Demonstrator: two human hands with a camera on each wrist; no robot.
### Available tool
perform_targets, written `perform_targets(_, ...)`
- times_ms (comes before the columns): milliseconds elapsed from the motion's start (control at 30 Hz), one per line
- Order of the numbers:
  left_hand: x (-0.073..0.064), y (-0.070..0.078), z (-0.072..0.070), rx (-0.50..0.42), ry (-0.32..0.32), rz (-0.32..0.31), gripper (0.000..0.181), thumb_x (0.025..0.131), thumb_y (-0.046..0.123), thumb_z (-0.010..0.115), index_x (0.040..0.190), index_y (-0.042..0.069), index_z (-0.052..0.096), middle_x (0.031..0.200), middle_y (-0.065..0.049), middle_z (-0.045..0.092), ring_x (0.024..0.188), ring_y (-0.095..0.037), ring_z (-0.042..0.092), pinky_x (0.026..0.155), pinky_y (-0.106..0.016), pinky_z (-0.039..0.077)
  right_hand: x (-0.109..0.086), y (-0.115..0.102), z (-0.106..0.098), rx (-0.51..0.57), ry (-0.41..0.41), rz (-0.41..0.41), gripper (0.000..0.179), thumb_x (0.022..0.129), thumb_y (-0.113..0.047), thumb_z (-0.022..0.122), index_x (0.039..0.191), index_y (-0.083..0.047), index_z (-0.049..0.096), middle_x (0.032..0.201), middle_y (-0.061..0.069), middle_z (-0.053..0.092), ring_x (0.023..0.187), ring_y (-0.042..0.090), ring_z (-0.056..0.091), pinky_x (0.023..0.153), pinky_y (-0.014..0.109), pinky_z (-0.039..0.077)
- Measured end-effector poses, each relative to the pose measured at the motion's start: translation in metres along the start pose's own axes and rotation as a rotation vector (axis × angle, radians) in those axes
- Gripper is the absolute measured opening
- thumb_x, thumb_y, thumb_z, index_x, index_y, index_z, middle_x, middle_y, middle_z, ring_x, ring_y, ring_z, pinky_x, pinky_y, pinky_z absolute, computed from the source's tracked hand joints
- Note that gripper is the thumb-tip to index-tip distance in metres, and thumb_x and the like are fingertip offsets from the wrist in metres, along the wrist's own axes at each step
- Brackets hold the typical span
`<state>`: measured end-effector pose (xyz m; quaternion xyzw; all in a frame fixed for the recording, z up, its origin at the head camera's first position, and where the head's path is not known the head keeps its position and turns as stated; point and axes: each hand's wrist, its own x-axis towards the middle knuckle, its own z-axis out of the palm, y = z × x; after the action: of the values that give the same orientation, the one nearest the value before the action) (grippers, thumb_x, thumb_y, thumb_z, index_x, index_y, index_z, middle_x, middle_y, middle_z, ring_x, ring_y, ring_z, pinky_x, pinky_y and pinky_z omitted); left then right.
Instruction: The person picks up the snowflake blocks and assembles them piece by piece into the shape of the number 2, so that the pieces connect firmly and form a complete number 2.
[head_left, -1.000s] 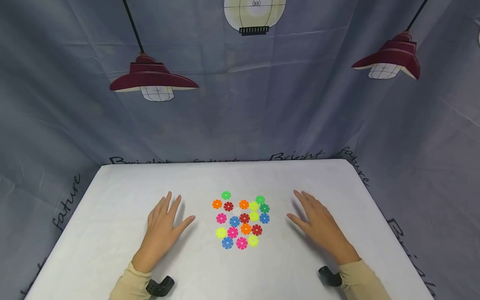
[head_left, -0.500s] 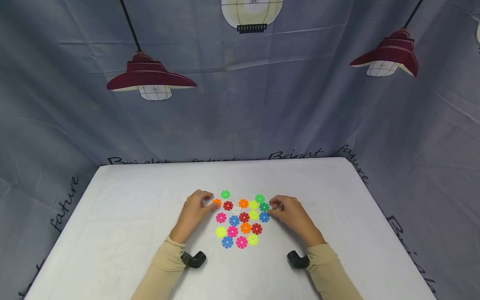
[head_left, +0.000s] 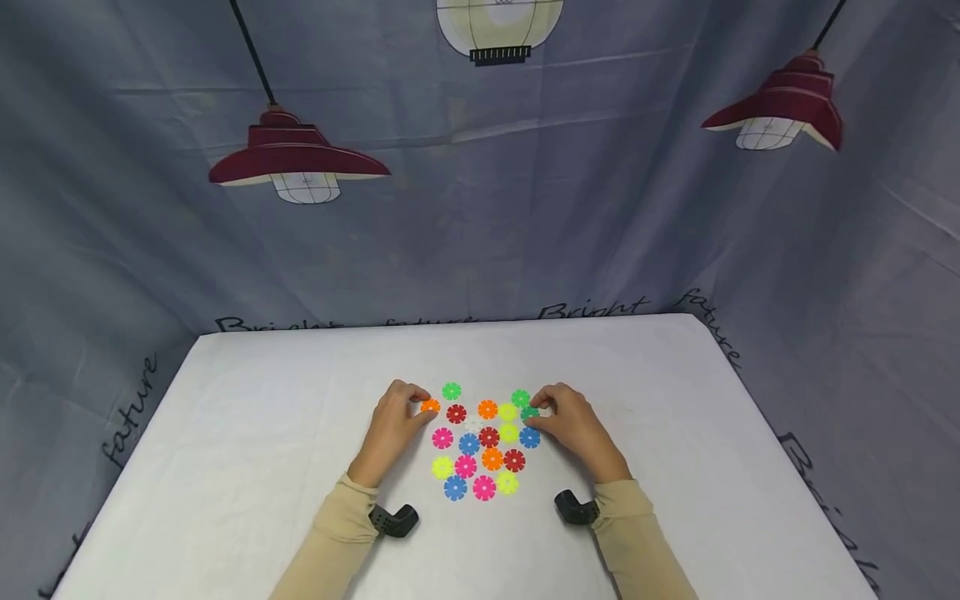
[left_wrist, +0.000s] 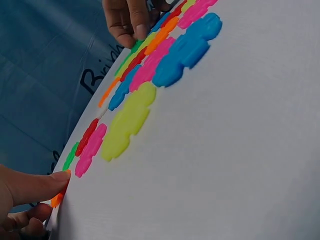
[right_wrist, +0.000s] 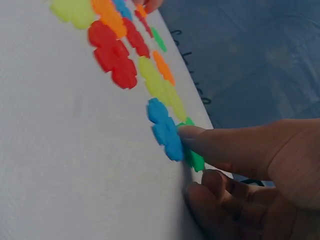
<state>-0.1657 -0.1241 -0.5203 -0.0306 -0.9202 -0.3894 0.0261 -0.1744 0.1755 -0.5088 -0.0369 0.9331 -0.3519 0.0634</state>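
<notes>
Several bright, notched interlocking discs lie flat in a loose cluster on the white table. At the cluster's left edge, my left hand pinches an orange interlocking disc between thumb and fingers; the left wrist view shows the disc's orange edge under the thumb. On the opposite side, my right hand has its thumb and curled fingers around a dark green interlocking disc, partly covered by the thumb. A blue disc lies right beside that thumb. A light green disc sits just behind.
Between the hands lie red, yellow, pink and white discs, some overlapping. Black wrist cameras jut inward from both sleeves. A grey-blue curtain printed with lamps hangs behind the table's far edge.
Both hands have come inward from the sides, fingers first spread, now curled at the discs. The orange disc has shifted slightly left under the left fingers.
</notes>
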Motion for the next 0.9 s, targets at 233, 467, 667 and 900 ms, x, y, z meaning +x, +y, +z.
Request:
perform_targets(233, 0.002, -0.001, -0.003, -0.028, -0.003, 0.000, 0.028, 0.086, 0.010, 0.084, 0.105, 0.009, 0.065, 0.093, -0.006, 0.066, 0.077, -0.016, 0.052, 0.072, -0.028, 0.044, 0.003, -0.002, -0.004, 0.039, -0.051, -0.045, 0.024, 0.088, -0.013, 0.081, 0.106, -0.011, 0.065, 0.092, 0.005, 0.063, 0.077, 0.018, 0.051, 0.074, 0.032, 0.044)
perform_targets(467, 0.002, 0.004, -0.008, -0.148, -0.010, -0.007, 0.022, 0.087, 0.012, 0.083, 0.103, 0.007, 0.069, 0.087, -0.004, 0.070, 0.076, -0.015, 0.059, 0.071, -0.023, 0.049, 0.002, 0.000, -0.007, 0.297, -0.051, -0.097, 0.019, 0.093, -0.004, 0.075, 0.110, -0.005, 0.067, 0.094, 0.009, 0.068, 0.072, 0.017, 0.067, 0.063, 0.026, 0.060)
perform_targets(667, -0.004, 0.027, -0.020, -0.412, -0.118, -0.026, 0.020, 0.092, 0.016, 0.079, 0.108, 0.005, 0.074, 0.092, -0.009, 0.078, 0.079, -0.029, 0.072, 0.068, -0.024, 0.054, -0.007, -0.027, -0.011, 0.488, 0.007, -0.214, 0.019, 0.092, -0.013, 0.078, 0.109, -0.005, 0.073, 0.099, 0.014, 0.075, 0.086, 0.023, 0.074, 0.071, 0.039, 0.064)
perform_targets(900, -0.015, 0.051, -0.032, -0.620, -0.254, -0.091, 0.026, 0.096, 0.027, 0.075, 0.112, 0.006, 0.076, 0.095, -0.013, 0.079, 0.087, -0.033, 0.074, 0.082, -0.031, 0.058, -0.018, -0.052, -0.005, 0.596, -0.056, -0.276, 0.016, 0.092, -0.011, 0.078, 0.105, -0.002, 0.073, 0.101, 0.018, 0.078, 0.089, 0.024, 0.078, 0.073, 0.036, 0.064)
